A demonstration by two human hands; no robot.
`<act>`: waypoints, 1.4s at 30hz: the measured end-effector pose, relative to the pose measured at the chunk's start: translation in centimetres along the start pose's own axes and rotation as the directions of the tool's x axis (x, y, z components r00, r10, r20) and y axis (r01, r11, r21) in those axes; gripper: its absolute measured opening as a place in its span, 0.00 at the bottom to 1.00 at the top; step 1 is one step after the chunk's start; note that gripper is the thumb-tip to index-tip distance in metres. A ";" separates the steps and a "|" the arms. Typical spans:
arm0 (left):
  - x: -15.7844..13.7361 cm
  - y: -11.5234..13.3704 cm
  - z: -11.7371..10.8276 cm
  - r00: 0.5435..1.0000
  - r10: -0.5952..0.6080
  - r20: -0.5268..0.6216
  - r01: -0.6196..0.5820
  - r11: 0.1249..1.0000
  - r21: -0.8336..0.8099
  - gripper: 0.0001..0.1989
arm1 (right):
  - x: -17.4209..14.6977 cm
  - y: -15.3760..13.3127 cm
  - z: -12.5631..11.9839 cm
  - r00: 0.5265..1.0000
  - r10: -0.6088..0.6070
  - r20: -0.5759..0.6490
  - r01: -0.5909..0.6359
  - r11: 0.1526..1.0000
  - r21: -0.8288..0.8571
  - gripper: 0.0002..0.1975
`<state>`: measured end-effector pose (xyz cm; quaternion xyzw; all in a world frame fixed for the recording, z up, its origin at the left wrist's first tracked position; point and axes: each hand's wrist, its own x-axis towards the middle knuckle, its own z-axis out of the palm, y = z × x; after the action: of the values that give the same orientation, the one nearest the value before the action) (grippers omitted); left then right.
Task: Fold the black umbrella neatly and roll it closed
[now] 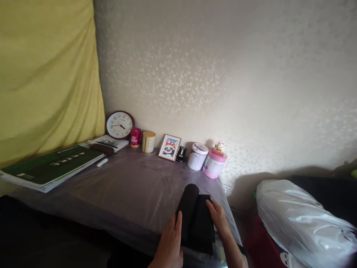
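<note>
A black sheet, partly rolled up (187, 208), lies near the table's front right corner; its flat loose end (203, 219) spreads to the right of the roll. My left hand (172, 238) holds the left side of the roll, fingers along it, with part of the grip hidden. At the right edge of the loose end, my right hand (219, 217) grips the sheet between thumb and fingers. Whether the sheet is cloth or a thin mat, I cannot tell.
Along the wall stand a round clock (120, 125), a pink can (135, 137), a yellow-lidded can (148, 142), a framed panda picture (169, 147), a small black object (181, 153) and two tubs (198, 156). A large green book (47, 165) lies left. White plastic bag (301, 219) sits right.
</note>
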<state>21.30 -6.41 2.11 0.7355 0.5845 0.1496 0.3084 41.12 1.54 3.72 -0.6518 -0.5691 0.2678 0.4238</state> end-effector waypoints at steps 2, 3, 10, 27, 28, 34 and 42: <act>0.0 0.0 0.0 1.000 0.001 -0.009 -0.001 1.000 0.009 0.49 | 0.1 -1.5 0.7 1.000 -0.019 0.002 0.019 0.998 0.055 0.18; 0.1 0.0 0.1 1.000 -0.002 -0.014 0.002 1.000 0.013 0.49 | 0.2 -2.1 1.1 1.000 -0.020 0.006 0.020 0.997 0.071 0.18; 0.7 -0.8 0.8 0.998 0.041 -0.044 -0.040 0.999 0.021 0.48 | 1.9 -3.3 5.4 1.000 0.014 0.009 -0.015 0.990 0.139 0.21; 0.2 -3.4 2.1 0.983 0.090 -0.160 -0.070 0.989 0.131 0.35 | 1.4 -4.3 7.6 0.949 -0.108 0.296 0.169 0.967 -0.189 0.10; 0.0 -3.8 2.4 0.978 0.102 -0.180 -0.078 0.988 0.135 0.35 | 1.3 -4.4 7.6 0.948 -0.114 0.298 0.177 0.965 -0.195 0.10; -0.9 -3.8 2.1 0.921 0.131 -0.367 -0.056 0.977 0.207 0.32 | 0.8 -5.0 7.8 0.945 -0.166 0.282 0.258 0.908 -0.330 0.10; -0.4 -1.1 0.8 0.985 0.104 -0.140 -0.071 0.972 0.224 0.40 | 0.5 -4.9 8.1 0.942 -0.187 0.279 0.285 0.884 -0.369 0.09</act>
<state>20.80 -6.86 0.86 0.7766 0.5859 0.1530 0.1738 31.98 3.96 3.95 -0.6141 -0.7338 0.1657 0.2387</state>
